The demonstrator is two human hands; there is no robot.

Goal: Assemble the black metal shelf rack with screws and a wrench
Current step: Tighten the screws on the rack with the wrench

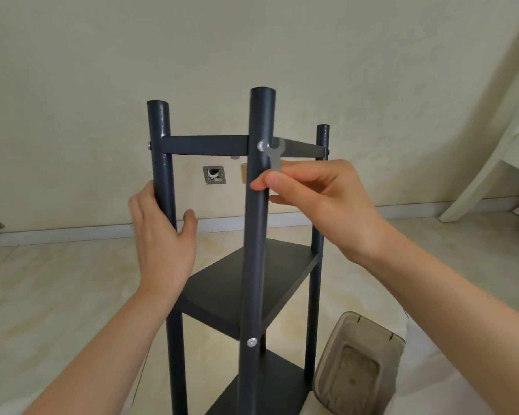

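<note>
The black metal shelf rack (253, 280) stands upright on the floor in front of me, with three posts, a top cross rail (204, 145) and two black shelves in view. My left hand (162, 235) wraps loosely around the left post (162, 163), fingers behind it and thumb in front. My right hand (318, 202) pinches a small flat grey wrench (274, 155) by its lower end. The wrench's open jaw sits at a silver screw (262, 145) on the near post, level with the top rail. Another silver screw (252, 342) shows lower on that post.
A translucent brown plastic container (357, 366) stands on the floor right of the rack's base. Behind the rack is a cream wall with an open socket box (214, 175). A white furniture leg (474, 175) leans at the far right.
</note>
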